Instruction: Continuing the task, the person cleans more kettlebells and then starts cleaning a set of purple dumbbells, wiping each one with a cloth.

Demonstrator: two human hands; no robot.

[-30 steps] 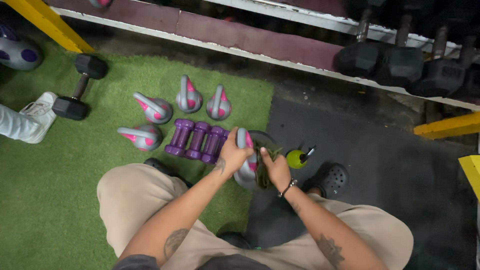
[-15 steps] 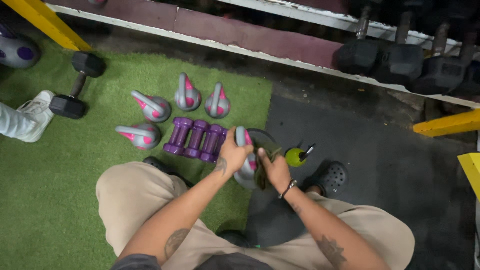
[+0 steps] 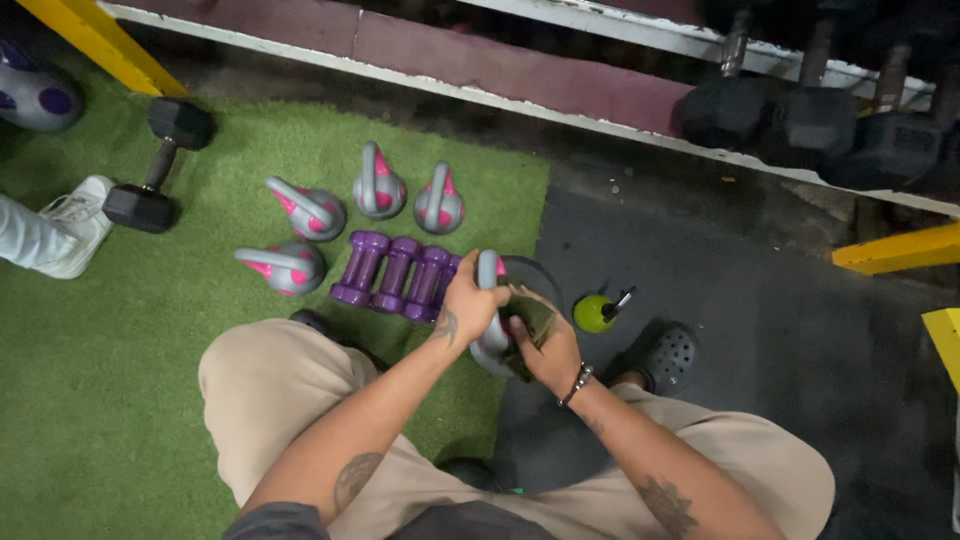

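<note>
My left hand (image 3: 470, 305) grips the handle of a small grey and pink kettlebell (image 3: 490, 345) in front of my knees. My right hand (image 3: 543, 345) presses a dark green cloth (image 3: 525, 325) against the kettlebell's side. Just left of them lie three purple dumbbells (image 3: 395, 275) side by side on the green turf (image 3: 120, 380). Beyond those stand several more grey and pink kettlebells (image 3: 380, 190). A small lime-green spray bottle (image 3: 595, 312) lies on the dark rubber floor to the right of my hands.
A black hex dumbbell (image 3: 160, 165) lies on the turf at the left, near another person's white shoe (image 3: 70, 225). Large black dumbbells (image 3: 800, 120) sit on a rack along the back. Yellow rack parts (image 3: 900, 250) stand at right. My black clog (image 3: 665, 355) is beside the bottle.
The hands stay on the kettlebell with only slight shifts of the cloth. The view has barely moved.
</note>
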